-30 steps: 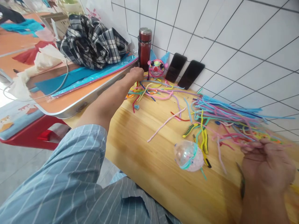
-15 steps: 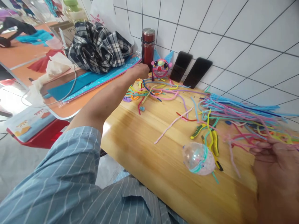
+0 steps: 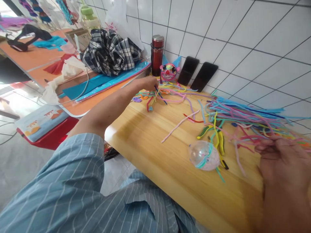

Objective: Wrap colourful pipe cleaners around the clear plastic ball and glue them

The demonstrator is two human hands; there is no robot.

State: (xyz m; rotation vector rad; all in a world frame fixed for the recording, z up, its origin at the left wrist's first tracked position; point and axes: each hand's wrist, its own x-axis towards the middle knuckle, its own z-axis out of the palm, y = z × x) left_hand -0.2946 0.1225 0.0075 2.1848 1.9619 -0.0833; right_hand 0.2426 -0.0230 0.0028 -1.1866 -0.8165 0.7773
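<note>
My left hand reaches to the far side of the wooden table and pinches a dark blue pipe cleaner out of a tangle of coloured pipe cleaners. My right hand lies at the near right, its fingers curled on the pink strands at the edge of a big pile of pipe cleaners. A clear ball wrapped with a teal pipe cleaner rests between the hands. A pink clown-faced ball stands by the wall.
A dark red flask and two black phones lean at the tiled wall. Yellow-handled tools lie among the strands. To the left are a plaid cloth, blue sheets on an orange table and a red stool.
My left hand has drawn back from beside the flask and come down into the tangle, taking hold of a dark blue strand. My right hand has barely shifted. The camera view has swung a little left.
</note>
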